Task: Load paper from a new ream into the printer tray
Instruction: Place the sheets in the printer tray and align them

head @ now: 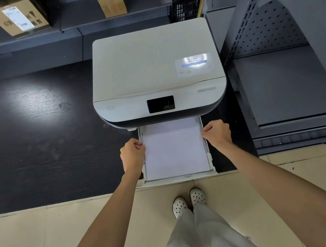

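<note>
Printer: a white inkjet printer [155,67] stands on a dark low surface [36,127], near that surface's front edge, lid closed, small screen dark.
Tray: the paper tray [209,158] is pulled out toward the person and overhangs the surface's front edge.
Paper: a white stack of paper [174,148] lies flat inside the tray, between its side walls, its far end under the printer body.
Left hand: the left hand [132,155] is curled at the tray's left wall, fingertips pinching what is probably the side guide or the paper's edge; I cannot tell which.
Right hand: the right hand [218,133] is curled the same way at the right wall.
Progress: loading looks done; squaring the stack or setting the guides seems to be in hand, and pushing the tray in is left.
Ream wrapper: not in view.
Surroundings: cardboard boxes [17,18] on grey shelving behind, a grey metal rack [286,68] just right of the printer.
Obstacles: nothing blocks the tray's path inward.
</note>
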`<state>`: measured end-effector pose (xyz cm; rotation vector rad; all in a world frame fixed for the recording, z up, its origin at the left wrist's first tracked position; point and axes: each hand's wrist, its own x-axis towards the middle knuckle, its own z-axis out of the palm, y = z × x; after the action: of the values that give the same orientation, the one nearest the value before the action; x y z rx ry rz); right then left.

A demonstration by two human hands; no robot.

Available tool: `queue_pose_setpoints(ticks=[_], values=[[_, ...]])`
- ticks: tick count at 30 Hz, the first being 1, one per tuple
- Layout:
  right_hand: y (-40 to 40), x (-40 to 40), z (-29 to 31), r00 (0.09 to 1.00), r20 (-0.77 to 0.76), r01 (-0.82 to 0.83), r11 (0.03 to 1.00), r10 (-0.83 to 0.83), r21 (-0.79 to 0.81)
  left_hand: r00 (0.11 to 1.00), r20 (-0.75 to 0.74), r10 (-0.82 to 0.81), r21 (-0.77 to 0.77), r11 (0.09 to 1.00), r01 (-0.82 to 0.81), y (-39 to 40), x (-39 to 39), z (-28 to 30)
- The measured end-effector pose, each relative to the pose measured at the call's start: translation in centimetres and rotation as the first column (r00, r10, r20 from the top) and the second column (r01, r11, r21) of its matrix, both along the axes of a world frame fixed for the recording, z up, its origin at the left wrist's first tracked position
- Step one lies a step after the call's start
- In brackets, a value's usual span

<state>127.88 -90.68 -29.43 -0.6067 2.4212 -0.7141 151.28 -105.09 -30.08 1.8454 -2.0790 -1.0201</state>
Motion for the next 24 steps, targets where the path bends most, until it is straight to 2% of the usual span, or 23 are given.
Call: queue_pose_setpoints(ticks=[14,17,20,24], values=[[1.0,0.6,-0.7,0.999,0.003,-0.033,0.996,0.033,-0.080,0.999,-0.022,-0.023,-0.023,0.999,0.023,1.0,0.7,-0.2],[1.3,0.9,-0.5,0.994,0.001,-0.109,0.992,0.110,-0.070,0.994,-0.010,-0.112,-0.020,0.994,0.112,1.8,1.0,-0.2],[2.2,2.1,0.2,0.977,-0.080,-0.210,0.965,0.200,-0.157,0.964,0.004,-0.265,-0.052,0.963,0.265,2.7,1.8,-0.3],[5.2,4.6,0.6,0.873,-0.174,-0.483,0.858,0.456,-0.173,0.908,0.005,-0.418,-0.159,0.897,0.413,4.7,3.8,-0.3]])
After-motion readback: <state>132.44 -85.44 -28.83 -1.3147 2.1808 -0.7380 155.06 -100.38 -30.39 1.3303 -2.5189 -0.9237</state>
